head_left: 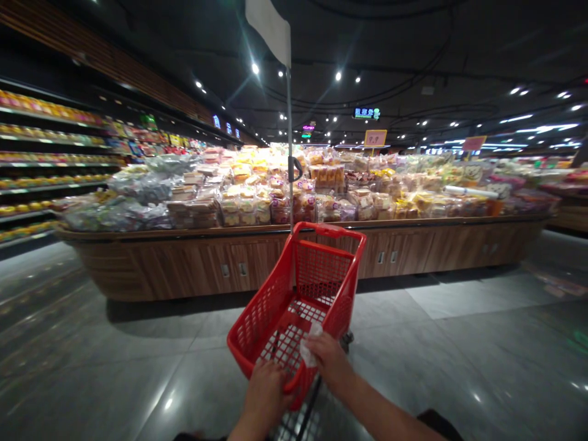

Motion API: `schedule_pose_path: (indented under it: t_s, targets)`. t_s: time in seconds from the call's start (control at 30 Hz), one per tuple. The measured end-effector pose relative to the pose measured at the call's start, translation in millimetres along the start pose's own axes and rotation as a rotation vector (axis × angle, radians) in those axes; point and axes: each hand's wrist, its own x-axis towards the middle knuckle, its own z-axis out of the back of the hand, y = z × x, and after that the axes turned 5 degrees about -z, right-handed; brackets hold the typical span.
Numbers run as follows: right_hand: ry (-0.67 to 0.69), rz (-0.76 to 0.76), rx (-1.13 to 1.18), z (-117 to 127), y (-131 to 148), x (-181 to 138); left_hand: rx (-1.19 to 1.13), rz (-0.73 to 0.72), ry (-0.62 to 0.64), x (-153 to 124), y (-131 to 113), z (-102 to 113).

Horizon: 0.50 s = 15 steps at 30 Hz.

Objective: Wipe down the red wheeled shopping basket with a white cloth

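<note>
A red plastic shopping cart (271,306) with latticed sides stands right in front of me. My left hand (267,389) is closed over the near rim of its basket. My right hand (327,358) is shut on a crumpled white tissue (309,350), held against the right side of the basket near the same rim. Only a few dark items that I cannot make out show through the basket's grid bottom.
Beyond the cart runs a long wooden display counter (174,263) heaped with packaged baked goods (248,202). A pole with a white flag (271,27) rises behind the cart. Stocked shelves (50,159) line the left. Grey tiled floor (151,355) surrounds the cart.
</note>
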Motion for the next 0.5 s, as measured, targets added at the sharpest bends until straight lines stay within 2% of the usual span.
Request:
schedule_pose_path:
  t_s: [0.07, 0.13, 0.3, 0.4, 0.5]
  targets:
    - [0.049, 0.054, 0.014, -4.3, 9.6, -5.3, 0.002, -0.006, 0.021, -3.2, 6.6, 2.3]
    - [0.07, 0.076, -0.003, -0.1, 6.7, -1.5, 0.003, -0.011, 0.031, -6.5, 13.8, 4.5]
    - [-0.064, -0.102, -0.124, 17.5, -18.4, 24.6, 0.0, -0.013, 0.018, -12.2, 27.7, 7.1]
    - [-0.066, -0.128, -0.097, 3.6, -3.2, 21.4, 0.01, -0.005, 0.008, -12.9, 32.1, 7.5]
    - [0.036, -0.035, -0.037, -25.8, 28.7, 2.4, 0.015, -0.002, 0.008, -13.4, 34.2, 9.3]
